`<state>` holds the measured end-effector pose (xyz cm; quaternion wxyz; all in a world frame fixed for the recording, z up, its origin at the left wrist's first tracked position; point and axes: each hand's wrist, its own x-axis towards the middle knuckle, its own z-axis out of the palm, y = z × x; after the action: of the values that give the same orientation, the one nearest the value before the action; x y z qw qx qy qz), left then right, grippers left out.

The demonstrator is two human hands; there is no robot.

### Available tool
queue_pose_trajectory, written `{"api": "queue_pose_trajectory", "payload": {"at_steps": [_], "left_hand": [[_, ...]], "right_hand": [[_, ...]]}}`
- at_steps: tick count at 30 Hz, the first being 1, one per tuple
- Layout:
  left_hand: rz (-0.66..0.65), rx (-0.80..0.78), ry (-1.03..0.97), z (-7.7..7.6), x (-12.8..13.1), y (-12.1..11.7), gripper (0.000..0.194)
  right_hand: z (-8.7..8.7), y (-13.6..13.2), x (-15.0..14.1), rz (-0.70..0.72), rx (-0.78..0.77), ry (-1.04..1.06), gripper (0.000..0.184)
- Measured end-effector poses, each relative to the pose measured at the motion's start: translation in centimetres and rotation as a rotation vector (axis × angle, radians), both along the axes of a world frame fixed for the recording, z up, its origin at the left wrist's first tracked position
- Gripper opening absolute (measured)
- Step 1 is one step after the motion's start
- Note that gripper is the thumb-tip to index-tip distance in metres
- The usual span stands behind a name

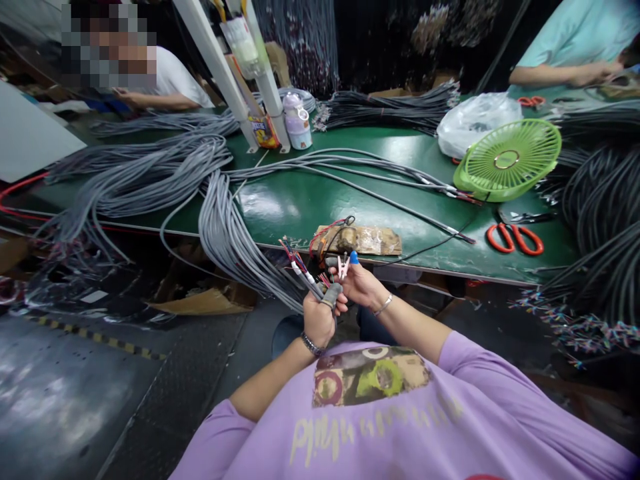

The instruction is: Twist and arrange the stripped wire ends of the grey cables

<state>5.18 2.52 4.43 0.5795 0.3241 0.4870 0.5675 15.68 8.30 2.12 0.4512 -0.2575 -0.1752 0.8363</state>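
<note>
My left hand (319, 319), a grey cover on its thumb, is closed around grey cables (313, 288). Their ends fan out in thin coloured wires (290, 252) with white sleeves. Close beside it, my right hand (364, 285) has a blue cover on the thumb tip. Its fingers are closed at a small pale pink clip-like thing (343, 267), right by the wire ends; its exact kind is too small to tell. Just beyond both hands, a wooden block (373, 241) wrapped in clear tape lies at the bench edge, with red and black leads on its left end.
Grey cable bundles (145, 173) cover the left of the green bench (280, 207) and hang over its edge. At right are orange-handled scissors (515, 239), a green fan (507, 160), a plastic bag (477, 123) and black cables (605, 213). A bottle (297, 123) stands by a post; two people sit opposite.
</note>
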Motion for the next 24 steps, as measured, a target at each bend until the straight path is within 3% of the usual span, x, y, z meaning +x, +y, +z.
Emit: {"api": "queue_pose_trajectory", "payload": {"at_steps": [3, 11, 17, 24], "left_hand": [[-0.005, -0.009, 0.016, -0.2, 0.0, -0.1, 0.03], [-0.053, -0.032, 0.06, -0.8, -0.2, -0.3, 0.03], [-0.075, -0.044, 0.059, -0.8, -0.5, -0.6, 0.028], [-0.111, -0.038, 0.04, -0.5, -1.1, -1.6, 0.027]], "right_hand": [[-0.1, 0.2, -0.1, 0.055, -0.028, 0.027, 0.06], [0.1, 0.2, -0.9, -0.13, -0.163, 0.04, 0.043], [0.2, -0.5, -0.8, -0.106, -0.111, 0.123, 0.045], [0.1, -1.0, 0.4, -0.043, -0.052, 0.079, 0.049]]}}
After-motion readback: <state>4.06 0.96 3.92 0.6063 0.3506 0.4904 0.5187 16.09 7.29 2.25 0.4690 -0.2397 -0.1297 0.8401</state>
